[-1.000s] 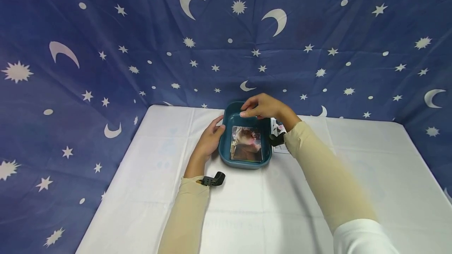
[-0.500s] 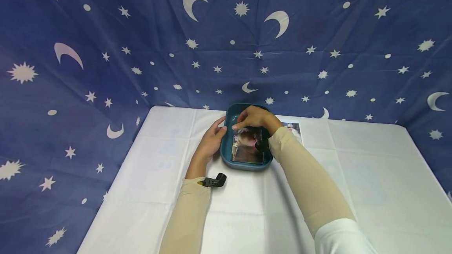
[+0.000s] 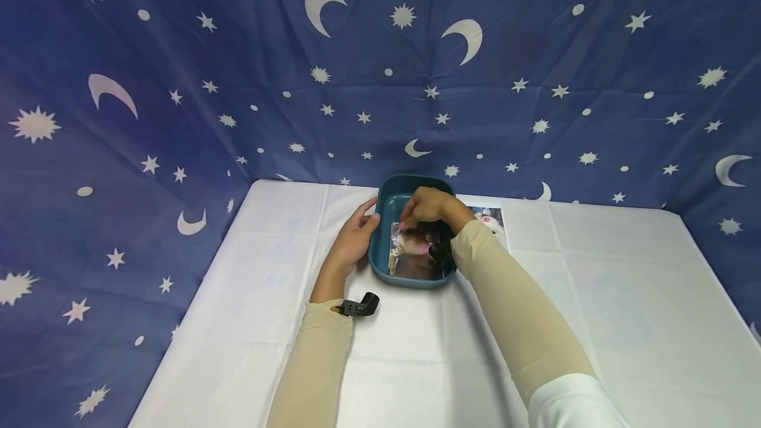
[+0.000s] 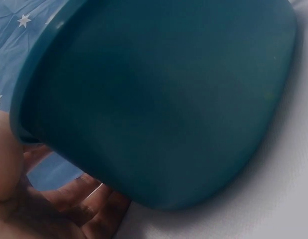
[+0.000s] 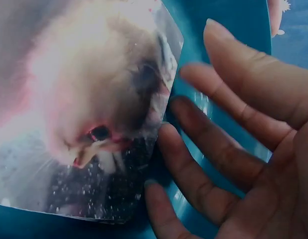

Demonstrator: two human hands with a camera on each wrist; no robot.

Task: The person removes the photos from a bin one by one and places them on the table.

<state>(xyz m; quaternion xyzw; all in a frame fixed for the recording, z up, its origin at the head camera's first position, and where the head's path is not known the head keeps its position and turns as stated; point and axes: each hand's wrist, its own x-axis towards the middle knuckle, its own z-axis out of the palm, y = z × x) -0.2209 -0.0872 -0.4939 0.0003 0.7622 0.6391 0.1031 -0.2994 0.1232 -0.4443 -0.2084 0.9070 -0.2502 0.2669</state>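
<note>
A dark teal plastic bin (image 3: 378, 266) stands at the back of the table. My left hand (image 3: 352, 243) rests against its outer left side; in the left wrist view the thumb is at the rim and the fingers (image 4: 89, 199) lie low along the wall. Inside the bin lies a glossy photo (image 3: 410, 259) of a light-furred animal. My right hand (image 3: 425, 207) reaches in at the photo's far edge. The right wrist view shows its fingers (image 5: 224, 154) spread apart, bent a little, with the fingertips right at the edge of the photo and nothing pinched between them.
Another picture with a white border (image 3: 490, 216) lies flat right of the bin, partly behind my right forearm. A white cloth (image 3: 404, 375) covers the table. A blue curtain (image 3: 380, 84) with moons and stars hangs close behind the bin.
My right hand has come down and toward me from over the far part of the bin to the photo's far edge. The photo has shifted slightly nearer me in the bin; my left hand stays.
</note>
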